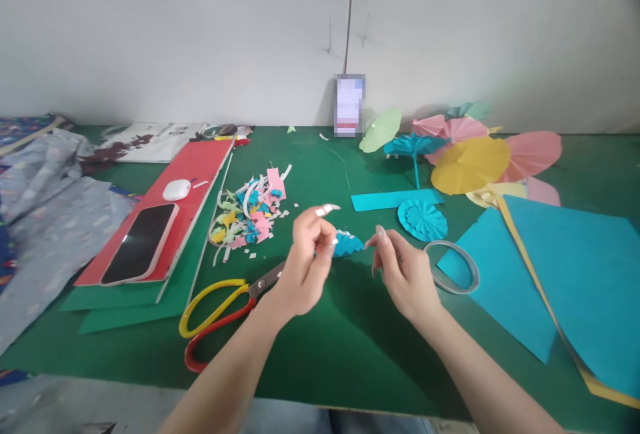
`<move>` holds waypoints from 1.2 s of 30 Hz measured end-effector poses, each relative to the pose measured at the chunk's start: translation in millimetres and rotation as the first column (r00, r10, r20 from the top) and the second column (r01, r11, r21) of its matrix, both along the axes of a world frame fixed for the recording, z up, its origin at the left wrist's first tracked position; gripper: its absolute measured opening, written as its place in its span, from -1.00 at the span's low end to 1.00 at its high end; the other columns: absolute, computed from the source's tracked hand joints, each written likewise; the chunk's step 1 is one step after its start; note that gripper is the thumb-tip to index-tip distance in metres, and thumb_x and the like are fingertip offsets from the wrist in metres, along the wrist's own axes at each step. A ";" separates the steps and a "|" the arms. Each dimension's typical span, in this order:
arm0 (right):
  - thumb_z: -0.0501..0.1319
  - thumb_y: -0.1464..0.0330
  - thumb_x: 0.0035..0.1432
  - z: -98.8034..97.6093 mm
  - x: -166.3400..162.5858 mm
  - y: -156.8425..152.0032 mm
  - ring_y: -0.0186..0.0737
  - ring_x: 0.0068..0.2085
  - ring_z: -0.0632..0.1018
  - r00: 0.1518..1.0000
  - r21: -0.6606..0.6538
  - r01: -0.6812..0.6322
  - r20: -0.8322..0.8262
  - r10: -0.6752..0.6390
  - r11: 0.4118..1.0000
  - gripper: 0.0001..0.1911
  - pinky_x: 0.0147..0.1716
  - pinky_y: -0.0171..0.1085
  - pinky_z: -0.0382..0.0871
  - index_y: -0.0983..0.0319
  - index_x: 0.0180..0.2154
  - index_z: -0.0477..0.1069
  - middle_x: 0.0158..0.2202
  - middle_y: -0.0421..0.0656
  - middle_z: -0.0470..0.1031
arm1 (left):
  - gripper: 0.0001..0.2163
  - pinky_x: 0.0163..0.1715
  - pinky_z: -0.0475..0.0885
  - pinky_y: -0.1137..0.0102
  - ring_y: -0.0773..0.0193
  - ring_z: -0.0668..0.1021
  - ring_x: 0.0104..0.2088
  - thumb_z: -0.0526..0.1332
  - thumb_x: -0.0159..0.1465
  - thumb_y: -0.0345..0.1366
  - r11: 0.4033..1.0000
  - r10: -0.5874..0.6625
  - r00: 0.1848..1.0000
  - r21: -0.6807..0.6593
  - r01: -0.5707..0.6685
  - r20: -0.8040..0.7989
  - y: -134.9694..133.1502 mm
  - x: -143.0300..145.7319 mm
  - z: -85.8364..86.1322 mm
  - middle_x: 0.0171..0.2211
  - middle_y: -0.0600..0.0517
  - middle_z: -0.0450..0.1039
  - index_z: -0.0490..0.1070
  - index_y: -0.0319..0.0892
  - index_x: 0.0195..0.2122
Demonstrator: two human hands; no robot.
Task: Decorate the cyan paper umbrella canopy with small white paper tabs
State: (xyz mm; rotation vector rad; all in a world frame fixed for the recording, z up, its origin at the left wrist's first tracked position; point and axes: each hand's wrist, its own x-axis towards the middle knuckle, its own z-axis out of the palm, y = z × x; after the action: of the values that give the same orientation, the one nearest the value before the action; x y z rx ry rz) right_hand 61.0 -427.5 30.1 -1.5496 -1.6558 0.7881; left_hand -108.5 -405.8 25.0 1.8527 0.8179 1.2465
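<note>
My left hand [307,261] is closed, its thumb and fingers pinching a small pleated blue paper piece [349,245] with white bits along its upper edge. Small white strips, apparently tape, stick to a raised finger of that hand. Beside the paper's right tip, my right hand [405,271] has its fingertips drawn together; whether anything is between them I cannot make out. Just beyond lies a round pleated blue paper disc [423,220], with a blue paper strip [395,200] behind it. A roll of tape [475,274] rests by my right wrist.
Scissors [255,293] with yellow and red handles lie by my left forearm, near a pile of paper scraps [250,211]. A phone [140,244] sits on red card at left. Paper umbrellas [470,166] stand at the back right; blue sheets [580,274] lie at right.
</note>
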 end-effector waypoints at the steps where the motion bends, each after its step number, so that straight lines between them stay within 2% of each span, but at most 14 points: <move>1: -0.11 0.08 0.29 -1.9 1.4 4.7 -0.32 -0.61 0.36 0.998 -0.006 0.054 0.023 -0.054 0.999 -0.59 -0.56 -0.33 0.17 0.21 -0.39 0.28 -0.63 -0.26 0.33 | -0.64 -0.46 0.22 0.43 0.36 0.25 -0.46 -0.08 0.29 -0.41 0.999 0.041 0.998 -0.038 -0.039 0.037 2.1 -0.9 0.6 -0.39 0.12 0.14 -0.10 -0.04 0.09; 3: 0.01 0.07 0.23 -8.5 3.9 14.1 -0.31 -0.59 0.38 0.991 -0.037 0.117 0.061 -0.115 0.992 -0.64 -0.55 -0.32 0.18 0.23 -0.37 0.28 -0.61 -0.27 0.34 | -0.66 -0.48 0.20 0.44 0.36 0.23 -0.48 -0.11 0.29 -0.42 0.986 0.113 0.991 -0.132 -0.103 0.075 6.1 -1.8 1.2 -0.41 0.14 0.12 -0.10 -0.04 0.07; 5: 0.11 0.11 0.20 -17.5 5.3 21.5 -0.32 -0.57 0.41 0.993 -0.103 0.104 0.073 -0.097 0.989 -0.67 -0.53 -0.30 0.25 0.27 -0.28 0.32 -0.59 -0.29 0.36 | -0.67 -0.50 0.19 0.45 0.38 0.23 -0.50 -0.11 0.27 -0.44 0.964 0.158 0.985 -0.226 -0.137 0.075 9.2 -1.0 -0.4 -0.41 0.15 0.11 -0.08 -0.05 0.05; 9: 0.13 0.25 0.24 -34.1 2.6 27.5 -0.38 -0.48 0.49 0.999 -0.245 -0.048 0.007 0.051 0.968 -0.73 -0.48 -0.30 0.42 0.30 -0.11 0.34 -0.35 -0.21 0.46 | -0.58 -0.53 0.20 0.48 0.42 0.25 -0.53 0.02 0.17 -0.48 0.926 0.122 0.992 -0.362 -0.107 0.021 11.1 4.8 -12.0 -0.41 0.17 0.12 -0.03 -0.08 0.04; 13: 0.15 0.32 0.23 -35.5 -3.0 28.7 -0.28 -0.32 0.53 0.985 -0.287 -0.170 -0.035 0.167 0.943 -0.72 -0.38 -0.23 0.47 0.29 -0.05 0.33 -0.18 -0.13 0.46 | -0.55 -0.49 0.25 0.49 0.43 0.29 -0.49 0.09 0.14 -0.49 0.922 0.057 0.998 -0.385 -0.038 0.036 9.2 8.8 -17.1 -0.40 0.17 0.13 0.00 -0.09 0.03; 17: 0.16 0.32 0.22 -8.1 1.0 34.0 -0.22 -0.22 0.53 0.969 -0.196 -0.240 0.011 0.247 0.951 -0.76 -0.27 -0.16 0.46 0.29 -0.10 0.37 -0.14 -0.12 0.46 | -0.73 -0.53 0.28 0.46 0.44 0.29 -0.55 -0.03 0.32 -0.31 0.943 0.013 0.991 -0.331 0.031 0.130 3.1 1.9 11.7 -0.41 0.17 0.14 -0.05 -0.05 0.03; 20: 0.17 0.30 0.21 29.6 7.1 37.1 -0.26 -0.30 0.53 0.958 -0.114 -0.267 0.077 0.276 0.957 -0.81 -0.32 -0.21 0.44 0.31 -0.21 0.41 -0.24 -0.17 0.48 | -0.78 -0.53 0.29 0.45 0.41 0.31 -0.53 -0.08 0.37 -0.24 0.962 -0.034 0.984 -0.261 0.080 0.174 -7.6 -4.9 55.9 -0.43 0.15 0.17 0.00 -0.04 0.03; 23: 0.23 0.34 0.13 69.2 6.5 33.7 -0.33 -0.45 0.46 0.953 -0.034 -0.280 0.113 0.282 0.959 -0.83 -0.45 -0.31 0.36 0.31 -0.45 0.40 -0.48 -0.27 0.43 | -0.77 -0.49 0.30 0.44 0.39 0.31 -0.53 -0.12 0.39 -0.18 0.976 -0.100 0.980 -0.174 0.131 0.174 -18.4 -1.5 101.6 -0.48 0.15 0.21 0.09 -0.04 0.04; 25: 0.25 0.41 0.05 90.9 2.6 28.0 -0.33 -0.49 0.42 0.950 0.016 -0.301 0.095 0.298 0.954 -0.87 -0.51 -0.34 0.27 0.27 -0.52 0.39 -0.58 -0.29 0.38 | -0.74 -0.47 0.31 0.42 0.39 0.31 -0.54 -0.15 0.40 -0.17 0.966 -0.178 0.979 -0.169 0.194 0.103 -20.5 7.0 122.9 -0.48 0.14 0.23 0.07 -0.02 0.08; 27: 0.20 0.44 0.04 106.7 -1.4 21.6 -0.33 -0.48 0.41 0.947 0.061 -0.321 0.054 0.318 0.945 -0.99 -0.53 -0.35 0.24 0.23 -0.42 0.38 -0.52 -0.28 0.42 | -0.71 -0.39 0.33 0.40 0.36 0.35 -0.47 -0.07 0.38 -0.18 0.989 -0.114 0.993 -0.094 0.113 -0.006 -17.4 15.3 134.1 -0.47 0.14 0.24 0.06 0.00 0.12; 29: 0.18 0.45 0.04 116.3 -2.9 17.1 -0.34 -0.50 0.40 0.947 0.097 -0.321 0.022 0.320 0.942 -0.87 -0.55 -0.36 0.23 0.20 -0.29 0.31 -0.48 -0.28 0.43 | -0.66 -0.18 0.33 0.31 0.28 0.42 -0.29 0.00 0.35 -0.22 0.999 -0.039 0.995 -0.033 0.036 -0.090 -11.4 18.6 138.2 -0.37 0.10 0.31 0.03 0.02 0.15; 31: 0.17 0.46 0.05 121.5 -1.1 15.7 -0.33 -0.51 0.38 0.951 0.123 -0.308 0.001 0.310 0.943 -0.76 -0.55 -0.34 0.24 0.18 -0.20 0.22 -0.48 -0.29 0.42 | -0.58 0.01 0.25 0.20 0.20 0.41 -0.09 0.03 0.34 -0.25 0.997 -0.064 0.988 -0.051 0.057 -0.139 -5.3 15.6 140.0 -0.25 0.04 0.37 -0.06 0.03 0.18; 33: 0.17 0.44 0.06 124.4 2.8 16.5 -0.30 -0.51 0.38 0.955 0.141 -0.291 -0.016 0.296 0.946 -0.68 -0.53 -0.31 0.26 0.16 -0.13 0.16 -0.49 -0.29 0.42 | -0.53 0.05 0.22 0.16 0.17 0.39 -0.02 0.04 0.34 -0.24 0.986 -0.127 0.981 -0.122 0.110 -0.146 -0.4 8.9 142.1 -0.19 0.02 0.39 -0.15 0.06 0.21; 36: 0.18 0.39 0.09 127.2 9.5 17.9 -0.26 -0.46 0.40 0.966 0.158 -0.245 -0.047 0.255 0.957 -0.57 -0.45 -0.27 0.33 0.13 -0.01 0.11 -0.47 -0.28 0.42 | -0.51 -0.01 0.28 0.17 0.15 0.44 -0.07 0.06 0.33 -0.21 0.984 -0.072 0.990 -0.174 0.050 -0.118 7.3 0.8 145.5 -0.19 0.01 0.41 -0.16 0.08 0.21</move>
State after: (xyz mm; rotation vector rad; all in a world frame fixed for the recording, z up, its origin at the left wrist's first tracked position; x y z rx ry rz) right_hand 70.5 -409.6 157.3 -1.2115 -1.8396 0.8142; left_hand -107.6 -398.5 170.5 1.8159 0.8986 0.9990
